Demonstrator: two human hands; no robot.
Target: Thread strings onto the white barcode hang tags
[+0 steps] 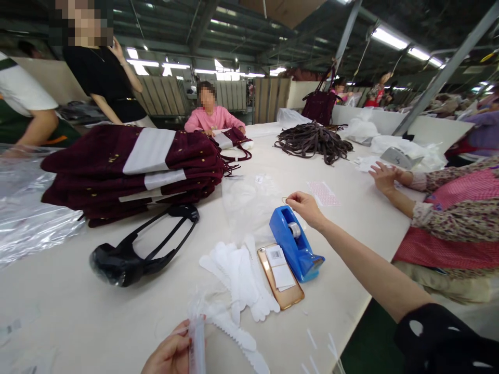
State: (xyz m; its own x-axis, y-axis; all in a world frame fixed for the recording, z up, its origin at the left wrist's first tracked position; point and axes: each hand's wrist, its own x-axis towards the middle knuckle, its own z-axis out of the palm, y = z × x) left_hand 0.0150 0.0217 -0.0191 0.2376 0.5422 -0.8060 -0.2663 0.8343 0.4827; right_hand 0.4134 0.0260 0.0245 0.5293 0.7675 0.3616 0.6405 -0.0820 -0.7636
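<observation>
My left hand is closed round a clear plastic bundle at the bottom of the view. Farther forward, my right hand pinches a thin yellowish loop just beyond the far end of a blue tape dispenser. Beside the dispenser lies a phone case with white barcode labels on it. White scalloped strips are spread between the case and my left hand. A flat clear bag rests on the table behind them.
Folded maroon bags are stacked at the left, near a black headset-like frame and plastic sheeting. Dark straps lie at the back. A person in pink sits opposite; another's hands rest at right.
</observation>
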